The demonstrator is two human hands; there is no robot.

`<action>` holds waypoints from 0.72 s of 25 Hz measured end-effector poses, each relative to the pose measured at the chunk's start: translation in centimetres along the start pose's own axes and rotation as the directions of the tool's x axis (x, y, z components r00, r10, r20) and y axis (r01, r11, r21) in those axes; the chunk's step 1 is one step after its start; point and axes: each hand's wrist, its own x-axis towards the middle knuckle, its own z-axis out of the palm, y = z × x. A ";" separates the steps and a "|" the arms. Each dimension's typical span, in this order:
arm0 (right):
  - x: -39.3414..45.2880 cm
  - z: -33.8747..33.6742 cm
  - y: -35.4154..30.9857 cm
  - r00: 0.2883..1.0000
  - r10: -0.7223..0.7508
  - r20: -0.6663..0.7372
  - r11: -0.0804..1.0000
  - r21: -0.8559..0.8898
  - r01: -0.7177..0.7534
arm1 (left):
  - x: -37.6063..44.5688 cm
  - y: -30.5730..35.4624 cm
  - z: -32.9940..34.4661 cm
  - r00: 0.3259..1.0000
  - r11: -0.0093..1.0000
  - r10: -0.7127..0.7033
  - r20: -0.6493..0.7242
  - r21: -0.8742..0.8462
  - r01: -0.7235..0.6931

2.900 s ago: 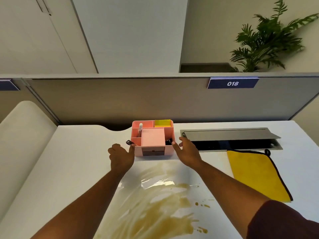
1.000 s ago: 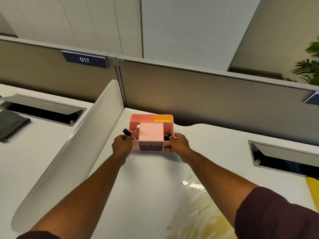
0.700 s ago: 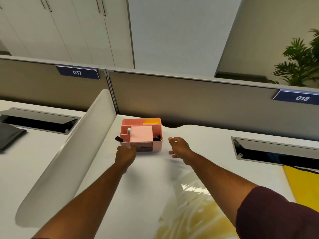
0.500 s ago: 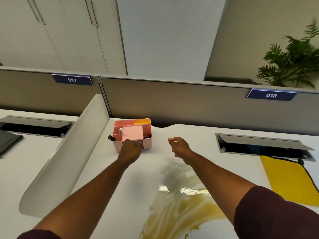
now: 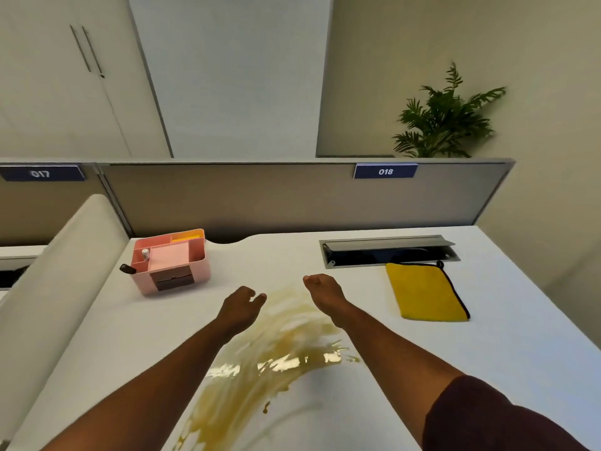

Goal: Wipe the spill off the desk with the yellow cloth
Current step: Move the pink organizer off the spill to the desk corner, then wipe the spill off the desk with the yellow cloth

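hovering over the spill (image 5: 276,349), my left hand (image 5: 239,309) and right hand (image 5: 323,292) are loose, holding nothing; cloth (image 5: 424,291) lies right.

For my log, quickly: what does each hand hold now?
Left hand: open, loosely curled, holds nothing.
Right hand: open, loosely curled, holds nothing.

Spill (image 5: 260,362) cut off below
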 end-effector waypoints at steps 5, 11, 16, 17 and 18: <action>-1.5 -7.5 6.3 0.990 0.127 -0.062 0.982 0.145 -0.116 | -2.0 5.1 7.7 0.991 0.996 0.044 0.123 -0.089 -0.033; -0.3 -15.4 12.8 0.965 0.217 -0.145 0.952 0.249 -0.176 | -1.9 10.7 15.9 0.983 0.978 0.022 0.181 -0.207 0.017; 1.6 -22.8 18.1 0.954 0.183 -0.239 0.982 -0.003 -0.189 | -0.4 15.4 23.1 0.957 0.952 -0.025 0.290 -0.284 0.111; 2.0 -24.1 19.0 0.953 0.167 -0.253 0.979 -0.071 -0.191 | 0.0 16.2 24.3 0.949 0.947 -0.034 0.313 -0.294 0.130; 2.6 -25.2 20.1 0.950 0.150 -0.272 0.974 -0.126 -0.190 | 0.4 16.9 25.6 0.943 0.942 -0.040 0.329 -0.302 0.146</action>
